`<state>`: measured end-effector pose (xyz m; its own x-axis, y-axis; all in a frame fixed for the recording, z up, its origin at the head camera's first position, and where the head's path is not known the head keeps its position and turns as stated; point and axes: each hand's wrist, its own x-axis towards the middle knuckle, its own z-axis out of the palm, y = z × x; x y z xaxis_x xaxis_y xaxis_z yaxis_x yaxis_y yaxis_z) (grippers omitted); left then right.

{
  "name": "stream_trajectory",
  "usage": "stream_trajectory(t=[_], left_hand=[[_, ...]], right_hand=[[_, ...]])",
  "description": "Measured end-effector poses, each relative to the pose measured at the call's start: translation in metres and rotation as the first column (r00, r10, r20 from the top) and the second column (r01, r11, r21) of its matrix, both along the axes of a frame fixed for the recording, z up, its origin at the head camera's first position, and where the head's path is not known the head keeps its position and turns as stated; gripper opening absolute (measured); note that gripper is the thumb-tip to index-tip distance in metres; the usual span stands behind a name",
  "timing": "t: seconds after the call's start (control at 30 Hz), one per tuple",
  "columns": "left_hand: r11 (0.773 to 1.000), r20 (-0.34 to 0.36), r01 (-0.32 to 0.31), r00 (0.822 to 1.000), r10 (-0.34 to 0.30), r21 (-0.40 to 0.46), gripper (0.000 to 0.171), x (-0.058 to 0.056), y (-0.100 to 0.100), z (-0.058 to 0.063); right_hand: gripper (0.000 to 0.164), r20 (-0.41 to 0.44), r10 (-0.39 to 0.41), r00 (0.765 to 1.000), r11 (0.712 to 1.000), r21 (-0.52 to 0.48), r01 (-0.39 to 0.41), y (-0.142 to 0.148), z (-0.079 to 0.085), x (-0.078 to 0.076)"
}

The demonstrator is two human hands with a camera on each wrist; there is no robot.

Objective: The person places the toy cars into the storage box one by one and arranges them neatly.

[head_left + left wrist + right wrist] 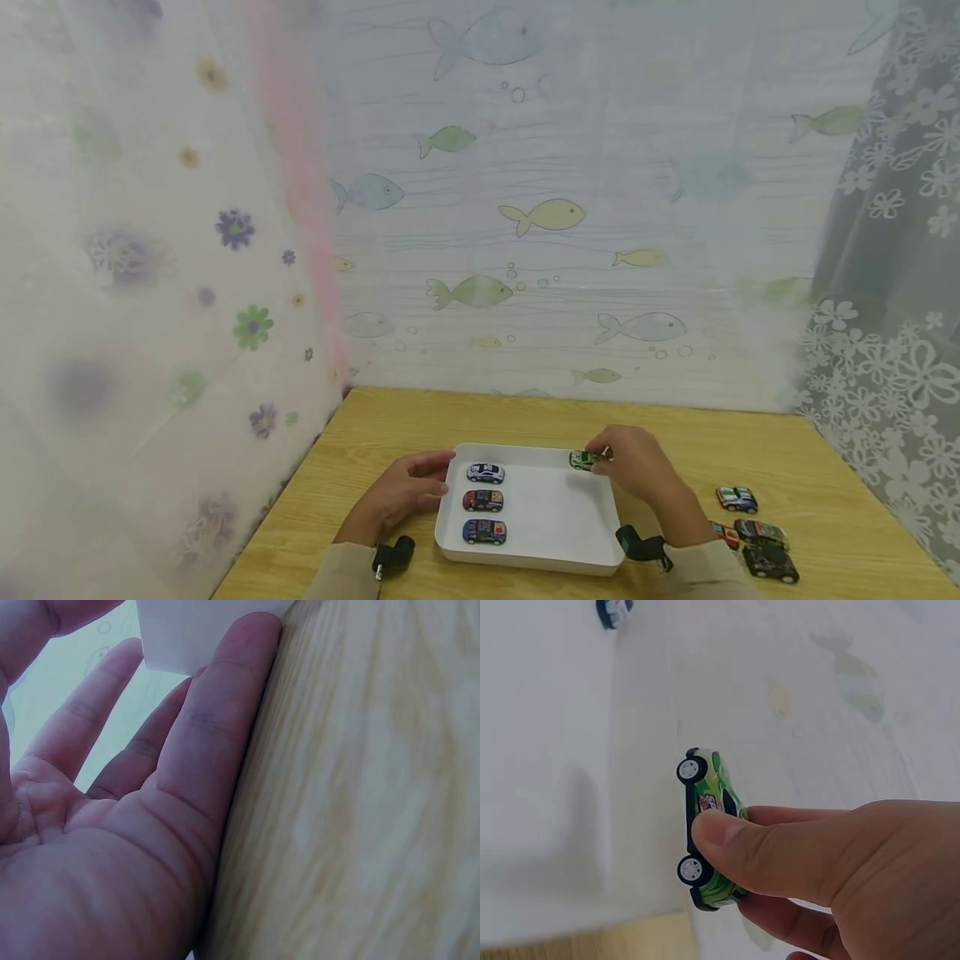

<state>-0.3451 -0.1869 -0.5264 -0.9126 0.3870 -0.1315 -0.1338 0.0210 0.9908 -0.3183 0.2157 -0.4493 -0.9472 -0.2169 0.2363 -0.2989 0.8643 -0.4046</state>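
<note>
My right hand [637, 467] pinches a green toy car [714, 802] between thumb and fingers, over the far right corner of a white tray [555, 517]. The car's wheels show in the right wrist view. My left hand [401, 492] rests on the table with fingers extended, fingertips right at the tray's left wall. Down the tray's left side stand a white and blue toy car [485, 473], a red toy car [483, 500] and a blue toy car [484, 532], one below another.
Right of the tray, on the wooden table [397, 417], a white, blue and green toy car [737, 499] sits above a cluster with a black toy car [771, 563]. A fish-print curtain [555, 275] hangs behind the table, and a flowered one [165, 333] on the left.
</note>
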Motion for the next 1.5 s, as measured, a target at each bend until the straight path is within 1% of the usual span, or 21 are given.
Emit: stream_trajectory(t=[0.17,0.3,0.47,0.63,0.77,1.03,1.3,1.5], left_hand=[[1.0,-0.001,0.004,1.0,-0.004,-0.003,0.065,-0.002,0.002,0.001],[1.0,-0.005,0.015,1.0,-0.015,0.0,0.065,-0.003,0.002,0.002],[1.0,-0.014,0.014,1.0,-0.014,-0.01,0.066,-0.001,0.001,0.002],[1.0,-0.009,0.014,1.0,-0.014,-0.008,0.068,0.001,-0.001,0.0],[1.0,-0.006,0.021,1.0,-0.021,0.003,0.068,0.001,-0.001,-0.001],[1.0,0.001,0.023,1.0,-0.023,0.0,0.065,-0.002,0.0,-0.001],[1.0,-0.007,0.029,1.0,-0.029,0.002,0.063,-0.002,0.001,0.001],[1.0,-0.021,0.024,0.999,-0.025,-0.005,0.066,-0.001,0.0,-0.002]], right_hand=[[0.022,0.02,-0.011,1.0,1.0,-0.025,0.011,-0.013,0.0,-0.005],[0.023,0.028,-0.003,1.0,1.0,-0.031,0.004,-0.021,-0.005,-0.009],[0.023,0.046,0.038,0.998,0.998,-0.042,-0.036,-0.031,-0.013,-0.014],[0.024,0.055,0.075,0.996,0.996,-0.045,-0.073,-0.04,-0.018,-0.016],[0.024,0.066,0.081,0.995,0.996,-0.028,-0.08,-0.046,-0.021,-0.019],[0.022,0.082,0.12,0.989,0.993,-0.008,-0.12,-0.057,-0.027,-0.024],[0.022,0.126,0.114,0.985,0.993,-0.01,-0.114,-0.069,-0.028,-0.025],[0.022,0.147,0.098,0.984,0.995,0.011,-0.101,-0.075,-0.03,-0.026]])
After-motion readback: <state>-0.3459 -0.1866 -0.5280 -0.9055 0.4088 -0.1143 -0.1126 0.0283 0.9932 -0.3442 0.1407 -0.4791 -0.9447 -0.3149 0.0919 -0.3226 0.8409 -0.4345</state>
